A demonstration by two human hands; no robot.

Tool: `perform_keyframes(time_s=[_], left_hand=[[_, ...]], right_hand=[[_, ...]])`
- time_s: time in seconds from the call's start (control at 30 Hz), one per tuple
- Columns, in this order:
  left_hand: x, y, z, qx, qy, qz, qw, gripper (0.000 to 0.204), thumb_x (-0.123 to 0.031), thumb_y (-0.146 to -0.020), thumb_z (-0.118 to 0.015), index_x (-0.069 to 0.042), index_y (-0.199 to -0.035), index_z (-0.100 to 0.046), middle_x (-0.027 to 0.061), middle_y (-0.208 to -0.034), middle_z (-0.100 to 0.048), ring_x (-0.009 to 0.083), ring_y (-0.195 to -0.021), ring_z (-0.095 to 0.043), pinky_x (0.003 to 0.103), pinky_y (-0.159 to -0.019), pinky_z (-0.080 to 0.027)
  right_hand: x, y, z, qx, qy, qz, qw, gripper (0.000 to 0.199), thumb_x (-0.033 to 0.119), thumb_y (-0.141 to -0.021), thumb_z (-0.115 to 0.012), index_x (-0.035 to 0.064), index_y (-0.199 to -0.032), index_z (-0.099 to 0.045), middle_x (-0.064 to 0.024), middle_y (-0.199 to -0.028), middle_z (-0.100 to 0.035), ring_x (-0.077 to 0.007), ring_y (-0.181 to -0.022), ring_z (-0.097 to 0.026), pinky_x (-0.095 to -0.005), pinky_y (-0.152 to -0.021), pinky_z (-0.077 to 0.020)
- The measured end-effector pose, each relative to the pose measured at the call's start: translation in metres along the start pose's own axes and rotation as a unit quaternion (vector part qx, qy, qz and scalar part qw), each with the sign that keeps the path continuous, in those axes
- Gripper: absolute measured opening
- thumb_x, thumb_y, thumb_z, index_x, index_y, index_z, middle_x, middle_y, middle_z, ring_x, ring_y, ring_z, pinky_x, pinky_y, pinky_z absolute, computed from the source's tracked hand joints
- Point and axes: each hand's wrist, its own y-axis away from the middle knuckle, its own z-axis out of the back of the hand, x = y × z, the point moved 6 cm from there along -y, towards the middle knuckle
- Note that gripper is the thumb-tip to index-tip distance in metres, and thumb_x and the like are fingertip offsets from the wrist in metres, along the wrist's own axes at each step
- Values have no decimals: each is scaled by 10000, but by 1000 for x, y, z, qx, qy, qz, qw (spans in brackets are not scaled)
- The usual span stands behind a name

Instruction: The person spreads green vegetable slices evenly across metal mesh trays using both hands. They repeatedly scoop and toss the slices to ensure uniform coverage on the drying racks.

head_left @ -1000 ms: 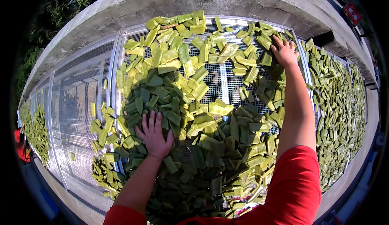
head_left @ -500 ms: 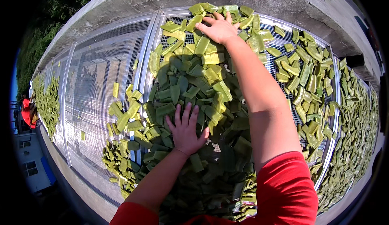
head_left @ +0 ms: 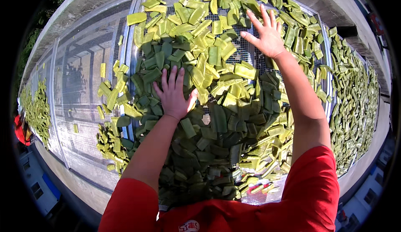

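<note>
Flat green slices (head_left: 200, 71), cut from some thick-skinned plant whose kind I cannot make out, lie in a loose layer on a wire mesh rack (head_left: 243, 50) framed in metal. My left hand (head_left: 173, 96) rests palm down on the shaded slices left of the middle, its fingers spread. Farther off to the right, my right hand (head_left: 268, 36) has its fingers apart over a patch of mesh, beside another group of slices (head_left: 298, 19). Neither hand grips anything. My shadow darkens the slices nearest me.
Left of a metal divider bar (head_left: 133, 44) is a mesh panel (head_left: 90, 73) with a few scattered slices. Narrower green pieces (head_left: 355, 102) cover the rack at the right. A concrete ledge (head_left: 96, 0) borders the far side.
My right hand has moved from the far middle to the right, and the far slices are spread differently. My left hand stays flat on the slices. The whole view has shifted.
</note>
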Motion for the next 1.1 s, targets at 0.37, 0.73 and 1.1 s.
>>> perform_keyframes(time_s=[0.37,0.73,1.1], left_hand=[[-127,98,20,179,171,-158,956,789,-636,-704,-593,-113,-1282,-470,212,-1405,-279,374,-1340,-205,684,-1001,-67],[-167,-43,-12,98,82,-192,973,694,-441,-801,-626,-313,-1404,-307,81,-1457,-269,338,-1384,-67,681,-1011,-25],[-149,-188,-60,225,13,-17,974,815,-684,-818,-404,-269,-1459,-119,43,-1530,-57,254,-1407,4,596,-1066,45]], right_hand=[[74,301,76,216,-174,13,961,694,484,-614,-737,268,-1232,-507,-115,-1352,-358,-352,-1295,-267,-572,-1031,-205],[20,240,39,49,-84,-106,990,709,426,-527,-716,261,-1200,-571,-71,-1427,-314,-303,-1271,-331,-605,-917,-296],[-182,139,7,33,80,-182,979,541,538,-870,-425,332,-1367,-370,-44,-1490,-225,-268,-1358,-222,-553,-1066,-182]])
